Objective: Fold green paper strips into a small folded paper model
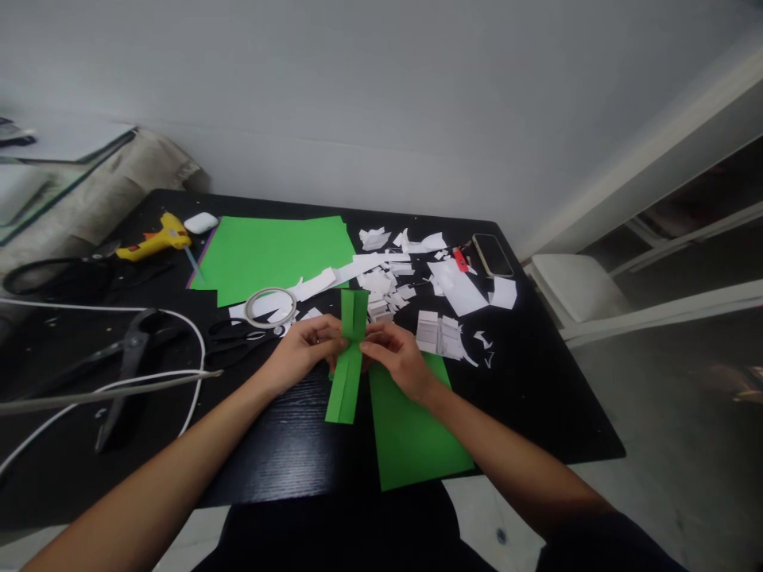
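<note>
Between both hands is a folded green paper strip (344,392), creased lengthwise and held raised over the table. My left hand (311,347) pinches its left edge around the middle, thumb toward me. On the opposite edge, my right hand (393,355) is closed with thumb and fingers at the same height. The fingers behind the strip are partly hidden. Below my right hand lies a green paper sheet (417,437) near the table's front edge. Past the strip, small white paper pieces (381,286) are heaped.
On the black table (536,397) lie green sheets (274,250), a tape roll (270,307), a yellow glue gun (156,238), scissors (238,338), a phone (492,255) and a red cutter (460,259). A white cable (199,342) loops at the left. A wall stands behind.
</note>
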Tool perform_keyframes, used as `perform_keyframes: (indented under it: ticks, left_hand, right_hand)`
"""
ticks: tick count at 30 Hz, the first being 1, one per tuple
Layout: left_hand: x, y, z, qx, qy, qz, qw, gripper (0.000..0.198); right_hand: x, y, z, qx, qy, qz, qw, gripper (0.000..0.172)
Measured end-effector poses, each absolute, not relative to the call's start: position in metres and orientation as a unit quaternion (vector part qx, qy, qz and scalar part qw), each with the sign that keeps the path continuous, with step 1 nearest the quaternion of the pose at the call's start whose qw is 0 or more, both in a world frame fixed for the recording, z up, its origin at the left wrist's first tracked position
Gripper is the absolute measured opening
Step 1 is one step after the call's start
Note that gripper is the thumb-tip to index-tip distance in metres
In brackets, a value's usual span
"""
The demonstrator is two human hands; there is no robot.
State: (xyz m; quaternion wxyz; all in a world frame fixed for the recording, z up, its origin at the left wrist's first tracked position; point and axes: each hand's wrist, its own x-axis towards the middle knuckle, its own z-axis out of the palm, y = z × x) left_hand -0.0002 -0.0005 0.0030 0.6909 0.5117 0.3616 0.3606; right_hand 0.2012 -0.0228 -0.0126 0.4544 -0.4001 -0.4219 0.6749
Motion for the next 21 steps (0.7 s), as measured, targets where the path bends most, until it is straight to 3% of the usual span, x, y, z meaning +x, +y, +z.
perform_keyframes:
  ticks: [9, 21]
  left_hand:
    - [-0.0025, -0.0021, -0.0027, 0.463, 0.37, 0.38, 0.71, 0.016]
    - [-0.0036, -0.0015, -0.0007, 0.528, 0.394, 0.36, 0.661, 0.017]
  right_hand:
    - [0.2044, -0.0226, -0.0138, -0.399, -0.409, 0.679, 0.461, 0.012]
    - [0.2035, -0.0236, -0.0091, -0.41, -0.438, 0.66, 0.452, 0.018]
